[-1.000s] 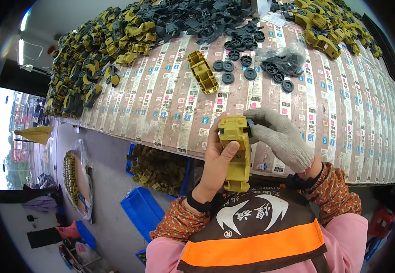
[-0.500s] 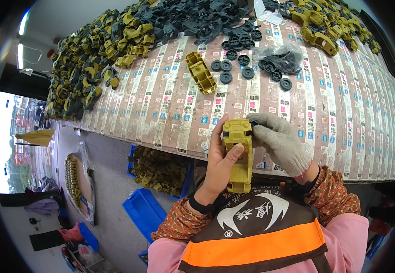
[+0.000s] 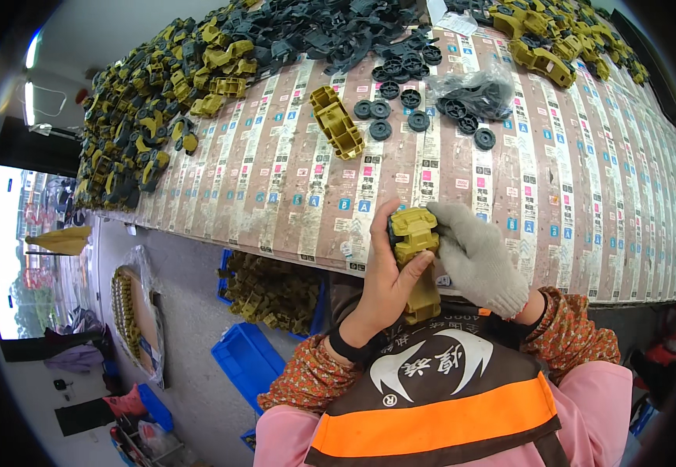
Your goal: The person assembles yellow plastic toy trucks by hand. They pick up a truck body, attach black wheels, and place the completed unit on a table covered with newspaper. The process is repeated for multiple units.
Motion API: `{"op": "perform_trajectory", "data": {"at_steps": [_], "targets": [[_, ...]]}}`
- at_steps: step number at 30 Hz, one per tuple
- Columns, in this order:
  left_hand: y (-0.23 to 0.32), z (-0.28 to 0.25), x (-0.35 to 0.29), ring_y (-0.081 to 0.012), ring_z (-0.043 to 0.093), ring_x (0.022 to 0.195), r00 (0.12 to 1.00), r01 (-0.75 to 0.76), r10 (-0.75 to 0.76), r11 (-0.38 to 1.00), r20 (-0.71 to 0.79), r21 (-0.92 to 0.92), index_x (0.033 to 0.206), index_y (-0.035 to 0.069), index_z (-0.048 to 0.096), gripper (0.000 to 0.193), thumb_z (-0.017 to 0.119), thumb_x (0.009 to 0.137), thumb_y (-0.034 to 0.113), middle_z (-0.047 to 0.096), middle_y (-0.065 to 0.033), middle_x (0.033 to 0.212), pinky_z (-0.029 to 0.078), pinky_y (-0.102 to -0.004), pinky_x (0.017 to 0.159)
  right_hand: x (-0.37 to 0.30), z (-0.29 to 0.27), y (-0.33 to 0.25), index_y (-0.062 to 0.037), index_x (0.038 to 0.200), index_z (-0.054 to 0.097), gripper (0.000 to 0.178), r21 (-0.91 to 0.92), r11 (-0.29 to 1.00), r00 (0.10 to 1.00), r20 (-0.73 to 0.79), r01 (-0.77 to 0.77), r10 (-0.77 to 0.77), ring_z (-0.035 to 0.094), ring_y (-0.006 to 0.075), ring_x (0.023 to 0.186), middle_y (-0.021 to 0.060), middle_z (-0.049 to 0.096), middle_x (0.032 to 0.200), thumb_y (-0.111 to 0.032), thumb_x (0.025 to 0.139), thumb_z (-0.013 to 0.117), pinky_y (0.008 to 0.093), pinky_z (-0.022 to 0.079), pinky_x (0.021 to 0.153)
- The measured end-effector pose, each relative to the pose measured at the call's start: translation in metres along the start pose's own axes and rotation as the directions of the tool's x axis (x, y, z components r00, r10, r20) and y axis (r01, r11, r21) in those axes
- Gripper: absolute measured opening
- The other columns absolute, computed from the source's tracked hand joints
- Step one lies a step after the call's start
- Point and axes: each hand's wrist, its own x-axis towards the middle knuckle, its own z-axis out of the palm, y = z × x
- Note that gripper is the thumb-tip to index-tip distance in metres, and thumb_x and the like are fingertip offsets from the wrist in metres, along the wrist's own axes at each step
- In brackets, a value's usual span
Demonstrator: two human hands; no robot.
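Grey-gloved, the right hand (image 3: 478, 261) is curling its fingers against a yellow toy vehicle body (image 3: 416, 235), any pinch hidden, while the bare left hand (image 3: 386, 288) is clasping it between thumb and fingers near the front edge of the desk (image 3: 264, 208). Beyond, a hollow yellow shell (image 3: 336, 123) is lying beside loose dark wheels (image 3: 380, 130), in front of heaped dark parts (image 3: 322, 35).

The left grip (image 3: 385, 286) partly hides the yellow plastic body (image 3: 415, 230)

Open tabletop (image 3: 587, 233) right of hands (image 3: 482, 261); ahead, wheels (image 3: 418, 121) and 1 yellow shell (image 3: 336, 123) obstruct.
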Motion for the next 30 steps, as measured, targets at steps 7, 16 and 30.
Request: {"op": "perform_trajectory", "data": {"at_steps": [7, 16, 30], "targets": [[0.009, 0.004, 0.013, -0.0301, 0.065, 0.111, 0.987, -0.057, 0.023, 0.974, 0.156, 0.218, 0.161, 0.013, 0.015, 0.076, 0.067, 0.106, 0.024, 0.059, -0.0175, 0.127, 0.05, -0.0407, 0.101, 0.005, -0.021, 0.01, -0.0005, 0.123, 0.065, 0.034, -0.12, 0.992, 0.999, 0.028, -0.037, 0.041, 0.074, 0.0416, 0.094, 0.0263, 0.072, 0.095, -0.002, 0.089, 0.059, 0.0461, 0.058, 0.08], [-0.002, 0.012, 0.038, -0.0219, 0.06, 0.118, 0.997, 0.051, -0.064, 0.962, -0.038, -0.267, 0.163, 0.016, 0.024, 0.074, 0.069, 0.105, 0.02, 0.055, -0.0096, 0.136, 0.051, -0.0371, 0.105, 0.094, -0.095, 0.03, -0.0033, 0.118, 0.07, 0.031, -0.497, 0.848, 0.983, -0.101, -0.183, 0.152, 0.073, 0.0343, 0.087, 0.0207, 0.074, 0.093, -0.016, 0.092, 0.06, 0.0431, 0.058, 0.078], [0.002, -0.013, 0.021, -0.0172, 0.065, 0.109, 0.943, 0.213, -0.333, 0.648, -0.02, -0.731, 0.164, 0.021, 0.027, 0.069, 0.066, 0.107, 0.022, 0.057, -0.0046, 0.131, 0.062, -0.0357, 0.089, 0.09, -0.093, 0.027, 0.0011, 0.128, 0.062, 0.04, -0.358, 0.916, 0.966, 0.108, -0.181, 0.233, 0.07, 0.0288, 0.097, 0.0163, 0.068, 0.113, -0.022, 0.096, 0.068, 0.0395, 0.058, 0.086]]}}
